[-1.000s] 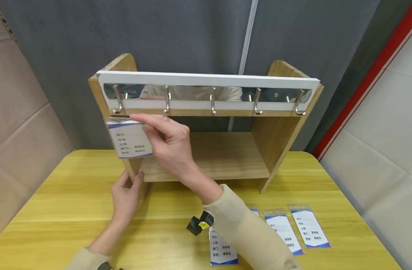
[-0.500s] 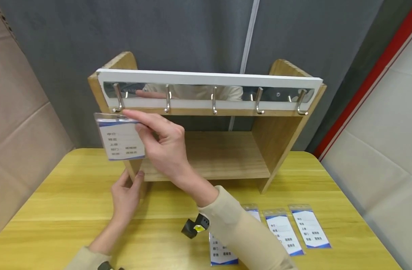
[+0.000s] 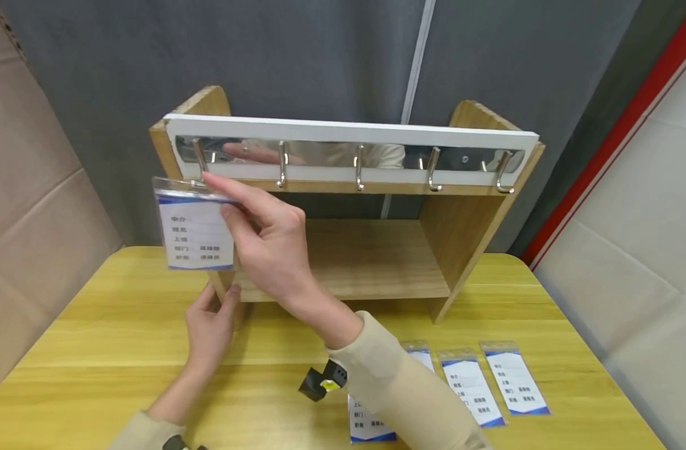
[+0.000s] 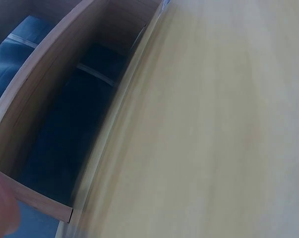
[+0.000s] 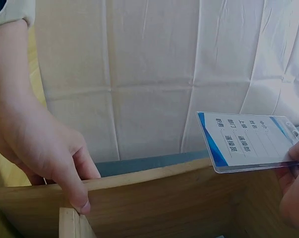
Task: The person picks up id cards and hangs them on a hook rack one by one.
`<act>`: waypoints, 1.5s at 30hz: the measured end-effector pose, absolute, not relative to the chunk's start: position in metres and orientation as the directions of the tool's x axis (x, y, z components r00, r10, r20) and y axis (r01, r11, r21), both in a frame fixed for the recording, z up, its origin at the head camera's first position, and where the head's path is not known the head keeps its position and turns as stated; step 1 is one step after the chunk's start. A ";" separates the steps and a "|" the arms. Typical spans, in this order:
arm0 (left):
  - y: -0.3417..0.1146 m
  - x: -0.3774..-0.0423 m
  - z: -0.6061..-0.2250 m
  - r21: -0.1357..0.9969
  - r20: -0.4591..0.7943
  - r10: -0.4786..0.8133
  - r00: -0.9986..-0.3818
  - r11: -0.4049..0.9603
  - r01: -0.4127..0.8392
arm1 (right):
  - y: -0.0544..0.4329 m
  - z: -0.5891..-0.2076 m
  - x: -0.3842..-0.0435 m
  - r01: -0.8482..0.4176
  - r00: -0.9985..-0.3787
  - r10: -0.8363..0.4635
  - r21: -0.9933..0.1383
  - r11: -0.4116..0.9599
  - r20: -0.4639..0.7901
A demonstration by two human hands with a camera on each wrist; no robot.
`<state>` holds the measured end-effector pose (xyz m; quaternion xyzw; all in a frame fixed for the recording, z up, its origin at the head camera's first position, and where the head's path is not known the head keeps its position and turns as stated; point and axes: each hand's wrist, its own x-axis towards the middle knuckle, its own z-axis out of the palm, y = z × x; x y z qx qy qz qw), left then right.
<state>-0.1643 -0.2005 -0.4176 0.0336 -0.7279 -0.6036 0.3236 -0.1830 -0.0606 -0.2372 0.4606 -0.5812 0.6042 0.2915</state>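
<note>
Right hand (image 3: 272,240): thumb and forefinger pinching one clear-sleeved badge (image 3: 193,234) by its upper right corner, printed side toward the head camera, the badge lying left of the grip and reaching below it. Leftmost hook (image 3: 199,152), on a white rail (image 3: 354,128): just above the forefinger's tip; four more hooks to the right of the grip. Left hand (image 3: 208,319): below the right grip, holding the side panel of the wooden rack (image 3: 371,259), thumb by the lower board. Spare badges, apparently four, on a yellow tabletop (image 3: 84,350): below and right of the grip, among them a middle one (image 3: 472,387) and an outer one (image 3: 516,381). Hazards, as judged: slot missing the hook's tip, since the forefinger crowds it; badge swivelling or slipping, being pinched at a single corner; badge dropping, should the pinch loosen before the hook bears it; rack shifting under a push, should the left hold slacken. Obscured: the hook's lower end, behind forefinger and badge top, so contact cannot be told; the slot, lost in glare; two spare badges, partly under the right sleeve (image 3: 413,387); the right hand, cut by the border in the right wrist view; the left wrist view, blurred, mostly tabletop.
</note>
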 end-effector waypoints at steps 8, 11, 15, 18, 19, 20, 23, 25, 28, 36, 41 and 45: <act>-0.201 -0.164 -0.418 0.897 0.440 -0.431 -0.788 0.246 0.366 | -0.062 -0.236 -0.181 -0.882 -0.423 -0.187 -0.450 -0.139 0.887; -0.202 -0.164 -0.418 0.899 0.437 -0.433 -0.789 0.244 0.364 | -0.062 -0.235 -0.181 -0.887 -0.418 -0.184 -0.443 -0.131 0.890; -0.202 -0.165 -0.419 0.899 0.436 -0.434 -0.789 0.252 0.358 | -0.062 -0.234 -0.181 -0.887 -0.416 -0.182 -0.442 -0.135 0.891; -0.202 -0.165 -0.419 0.898 0.437 -0.433 -0.788 0.256 0.357 | -0.063 -0.235 -0.181 -0.885 -0.419 -0.178 -0.444 -0.139 0.890; -0.202 -0.165 -0.419 0.898 0.437 -0.433 -0.789 0.258 0.356 | -0.063 -0.235 -0.181 -0.884 -0.420 -0.176 -0.445 -0.141 0.890; -0.202 -0.165 -0.419 0.898 0.438 -0.433 -0.788 0.257 0.358 | -0.063 -0.235 -0.182 -0.884 -0.421 -0.175 -0.446 -0.140 0.890; -0.202 -0.165 -0.420 0.896 0.442 -0.432 -0.786 0.254 0.364 | -0.063 -0.236 -0.182 -0.886 -0.420 -0.170 -0.443 -0.136 0.892; -0.203 -0.165 -0.420 0.894 0.446 -0.431 -0.785 0.253 0.369 | -0.063 -0.236 -0.182 -0.890 -0.416 -0.168 -0.438 -0.128 0.894; -0.203 -0.166 -0.420 0.892 0.451 -0.429 -0.782 0.252 0.376 | -0.063 -0.235 -0.182 -0.894 -0.413 -0.169 -0.434 -0.111 0.895; -0.203 -0.165 -0.419 0.891 0.452 -0.426 -0.784 0.253 0.376 | -0.062 -0.233 -0.180 -0.906 -0.400 -0.189 -0.418 -0.064 0.897; -0.202 -0.164 -0.418 0.891 0.452 -0.423 -0.785 0.252 0.378 | -0.061 -0.233 -0.179 -0.913 -0.389 -0.206 -0.406 -0.042 0.898; -0.202 -0.166 -0.417 0.888 0.459 -0.425 -0.780 0.255 0.384 | -0.060 -0.232 -0.178 -0.915 -0.386 -0.216 -0.401 -0.030 0.897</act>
